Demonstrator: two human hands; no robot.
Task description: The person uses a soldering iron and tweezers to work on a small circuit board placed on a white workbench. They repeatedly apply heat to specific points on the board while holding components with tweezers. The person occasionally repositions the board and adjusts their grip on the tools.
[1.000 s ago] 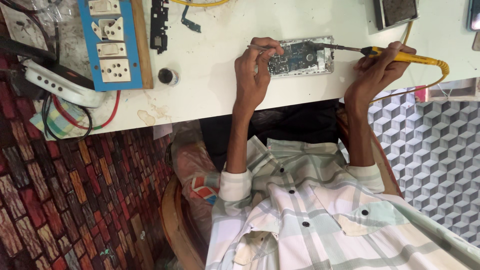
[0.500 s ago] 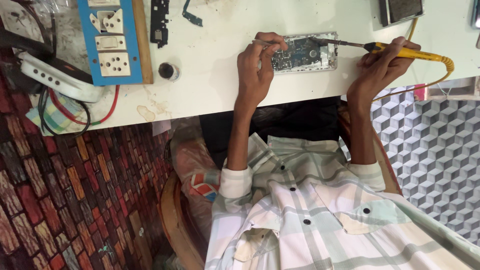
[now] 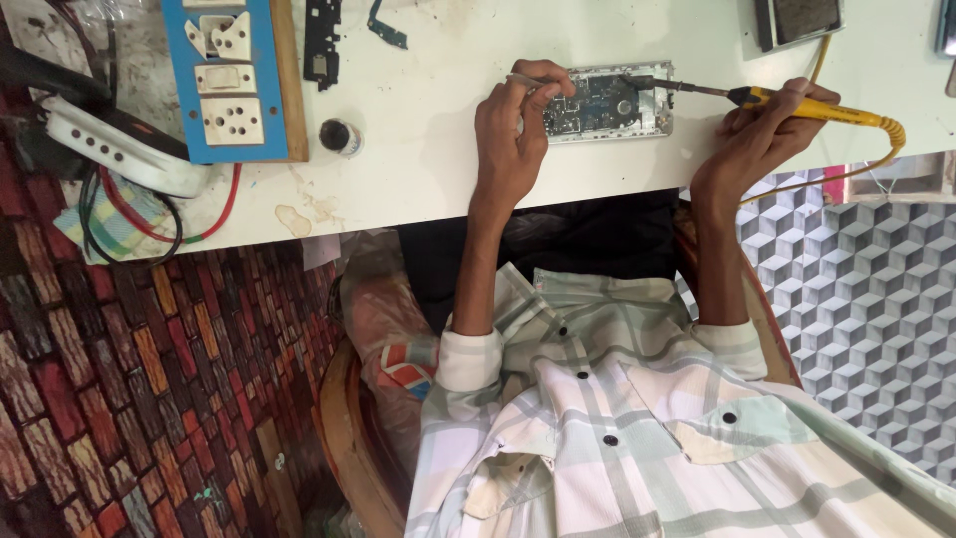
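Phone board (image 3: 607,102) opened, dark circuitry exposed, silver-framed, under yellow soldering iron (image 3: 807,104)

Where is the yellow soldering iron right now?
In the head view, upper right: the right hand holds the soldering iron, its tip over the opened phone.

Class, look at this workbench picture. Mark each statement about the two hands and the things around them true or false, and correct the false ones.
1. The right hand holds a yellow-handled soldering iron. True.
2. The left hand lies flat on the white table, empty. False: its fingers pinch a thin tool over the opened phone.
3. The socket board is blue. True.
4. The opened phone lies on the floor. False: it lies on the table.
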